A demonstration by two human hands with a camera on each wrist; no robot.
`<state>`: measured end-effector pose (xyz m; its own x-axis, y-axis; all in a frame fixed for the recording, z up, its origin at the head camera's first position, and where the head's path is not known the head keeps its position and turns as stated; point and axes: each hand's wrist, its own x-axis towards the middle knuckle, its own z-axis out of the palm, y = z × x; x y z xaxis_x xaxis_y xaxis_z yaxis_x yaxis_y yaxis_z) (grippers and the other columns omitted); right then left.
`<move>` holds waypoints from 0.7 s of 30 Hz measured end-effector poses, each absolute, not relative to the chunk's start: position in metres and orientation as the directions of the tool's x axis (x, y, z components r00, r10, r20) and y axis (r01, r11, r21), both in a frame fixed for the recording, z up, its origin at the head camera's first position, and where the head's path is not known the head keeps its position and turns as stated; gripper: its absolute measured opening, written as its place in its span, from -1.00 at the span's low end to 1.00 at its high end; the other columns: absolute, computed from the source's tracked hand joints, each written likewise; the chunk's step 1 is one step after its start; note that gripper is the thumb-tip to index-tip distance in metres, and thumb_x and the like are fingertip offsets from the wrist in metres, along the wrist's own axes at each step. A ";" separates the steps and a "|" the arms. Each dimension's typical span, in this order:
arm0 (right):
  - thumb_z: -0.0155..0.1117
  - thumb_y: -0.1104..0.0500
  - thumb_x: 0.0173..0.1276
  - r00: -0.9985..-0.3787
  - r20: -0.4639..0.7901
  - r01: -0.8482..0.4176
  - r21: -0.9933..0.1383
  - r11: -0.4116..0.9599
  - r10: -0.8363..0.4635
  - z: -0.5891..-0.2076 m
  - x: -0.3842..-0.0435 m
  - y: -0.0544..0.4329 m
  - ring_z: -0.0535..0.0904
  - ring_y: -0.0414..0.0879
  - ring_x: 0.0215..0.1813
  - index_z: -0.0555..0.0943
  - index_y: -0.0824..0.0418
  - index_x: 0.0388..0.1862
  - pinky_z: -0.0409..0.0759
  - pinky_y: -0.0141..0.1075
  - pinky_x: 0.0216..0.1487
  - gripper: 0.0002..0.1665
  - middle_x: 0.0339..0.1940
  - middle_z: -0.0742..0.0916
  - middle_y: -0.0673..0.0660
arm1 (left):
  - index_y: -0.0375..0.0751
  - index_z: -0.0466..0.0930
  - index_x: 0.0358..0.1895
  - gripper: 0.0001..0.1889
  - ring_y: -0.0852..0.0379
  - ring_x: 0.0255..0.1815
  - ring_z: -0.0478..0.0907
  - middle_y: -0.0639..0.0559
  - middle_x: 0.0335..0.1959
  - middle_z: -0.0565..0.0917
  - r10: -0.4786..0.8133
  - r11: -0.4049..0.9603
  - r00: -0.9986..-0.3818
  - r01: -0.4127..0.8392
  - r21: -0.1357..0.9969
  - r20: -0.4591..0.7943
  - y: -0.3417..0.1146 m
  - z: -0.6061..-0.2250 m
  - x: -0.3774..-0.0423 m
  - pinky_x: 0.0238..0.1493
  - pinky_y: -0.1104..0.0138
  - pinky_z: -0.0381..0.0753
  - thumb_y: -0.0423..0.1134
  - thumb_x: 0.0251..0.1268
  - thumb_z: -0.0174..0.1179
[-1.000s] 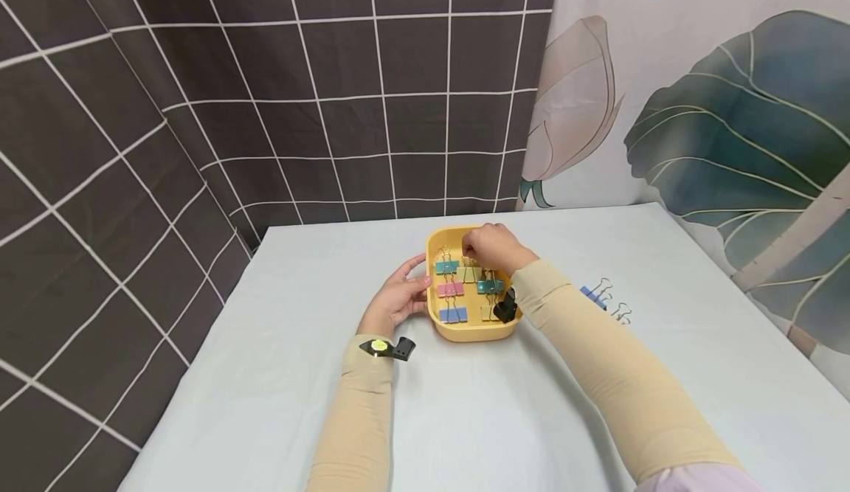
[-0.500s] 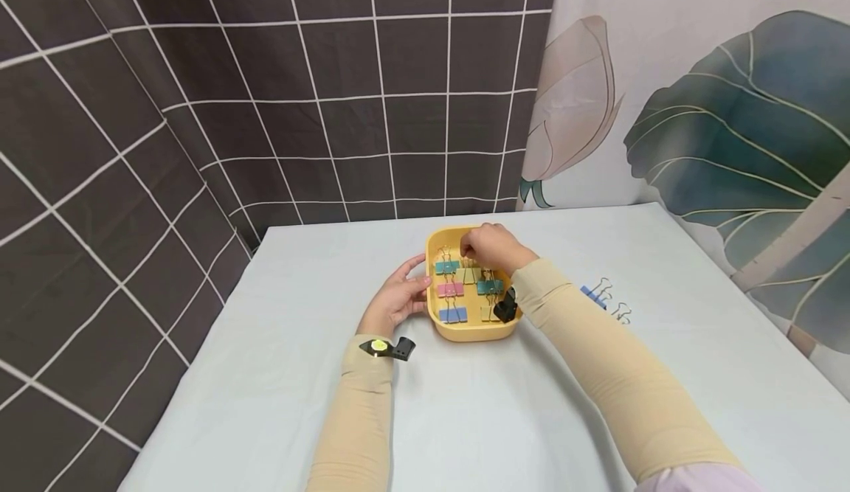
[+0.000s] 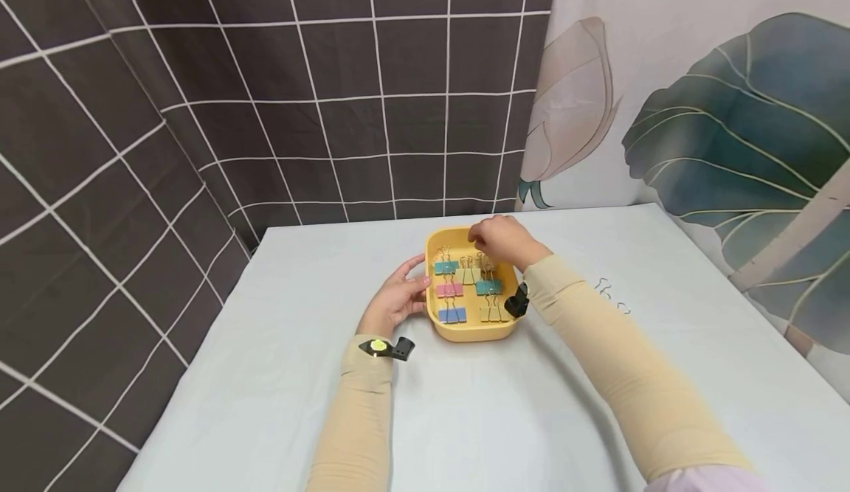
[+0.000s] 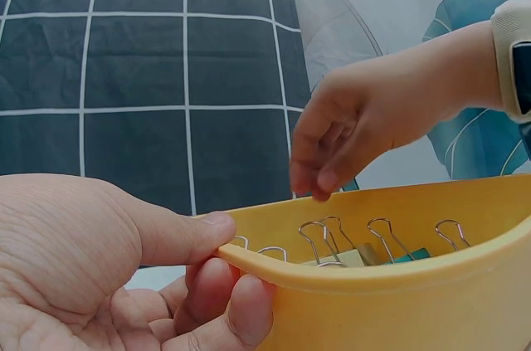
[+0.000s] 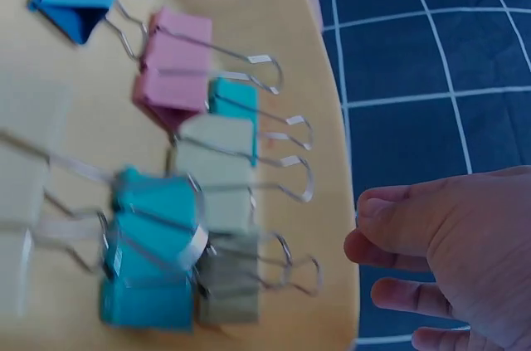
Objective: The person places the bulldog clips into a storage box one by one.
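A yellow plastic basket [image 3: 475,334] stands on the table, holding several binder clips with wire handles. Among them are a blue binder clip [image 3: 453,316], a pink binder clip [image 5: 174,69] and teal and cream ones. The left hand [image 3: 395,300] pinches the basket's left rim, thumb on top and fingers outside, as the left wrist view shows. Over the far right part of the basket is the right hand [image 3: 506,241], its fingers loosely bent with nothing between them. In the right wrist view, a greyish binder clip [image 5: 228,280] lies beside a teal binder clip [image 5: 149,260].
To the right on the white table [image 3: 252,374], wire clip handles [image 3: 603,285] stick out from behind the right sleeve [image 3: 617,359], which hides the clip bodies. A dark gridded cloth [image 3: 345,123] hangs behind the table's far edge.
My right hand has risen slightly and shifted right, uncovering a binder clip at the basket's far right. The right sleeve now hides the blue clip body on the table. My left hand stays put.
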<state>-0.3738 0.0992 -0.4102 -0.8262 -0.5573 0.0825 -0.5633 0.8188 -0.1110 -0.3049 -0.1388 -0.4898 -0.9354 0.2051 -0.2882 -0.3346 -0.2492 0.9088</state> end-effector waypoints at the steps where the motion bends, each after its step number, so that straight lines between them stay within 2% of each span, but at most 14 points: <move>1: 0.30 0.22 0.44 -0.829 0.088 -0.558 -0.107 0.823 -0.552 -0.408 -0.374 0.103 0.68 0.08 -0.02 0.74 0.20 0.02 0.60 0.04 0.16 -0.77 -0.05 0.80 0.12 | 0.13 0.29 0.53 -0.34 0.13 -0.39 0.60 -0.30 0.05 0.60 0.206 -0.248 -0.934 -0.337 0.908 -0.291 -0.139 -0.490 -0.305 -0.45 0.32 0.73 -0.43 0.44 0.16; 7: 0.31 0.20 0.42 -0.837 0.127 -0.543 -0.070 0.837 -0.532 -0.398 -0.374 0.130 0.70 0.11 -0.08 0.76 0.24 -0.02 0.64 0.07 0.06 -0.77 -0.08 0.80 0.15 | 0.13 0.30 0.52 -0.35 0.13 -0.37 0.60 -0.29 0.04 0.60 0.203 -0.247 -0.935 -0.336 0.909 -0.290 -0.139 -0.489 -0.303 -0.43 0.32 0.73 -0.43 0.45 0.15; 12: 0.29 0.23 0.40 -0.851 0.121 -0.519 -0.051 0.853 -0.510 -0.393 -0.373 0.160 0.71 0.10 -0.17 0.75 0.29 -0.04 0.64 0.10 0.03 -0.77 -0.13 0.80 0.19 | 0.13 0.28 0.54 -0.34 0.12 -0.35 0.62 -0.33 0.11 0.59 0.213 -0.249 -0.933 -0.340 0.907 -0.292 -0.140 -0.489 -0.302 -0.41 0.31 0.74 -0.42 0.46 0.14; 17: 0.30 0.23 0.39 -0.867 0.081 -0.495 -0.022 0.868 -0.492 -0.395 -0.372 0.194 0.70 0.11 -0.20 0.74 0.30 -0.05 0.60 0.17 0.08 -0.77 -0.19 0.81 0.18 | 0.14 0.29 0.53 -0.35 0.13 -0.37 0.61 -0.35 0.14 0.58 0.200 -0.250 -0.939 -0.324 0.912 -0.279 -0.141 -0.489 -0.303 -0.44 0.32 0.73 -0.42 0.46 0.14; 21: 0.33 0.22 0.39 -0.876 0.033 -0.482 0.006 0.876 -0.482 -0.396 -0.366 0.222 0.68 0.04 -0.29 0.74 0.28 -0.07 0.62 0.18 -0.01 -0.79 -0.29 0.80 0.12 | 0.14 0.29 0.53 -0.36 0.12 -0.35 0.60 -0.34 0.14 0.59 0.201 -0.246 -0.940 -0.322 0.914 -0.277 -0.141 -0.487 -0.303 -0.43 0.32 0.73 -0.42 0.46 0.13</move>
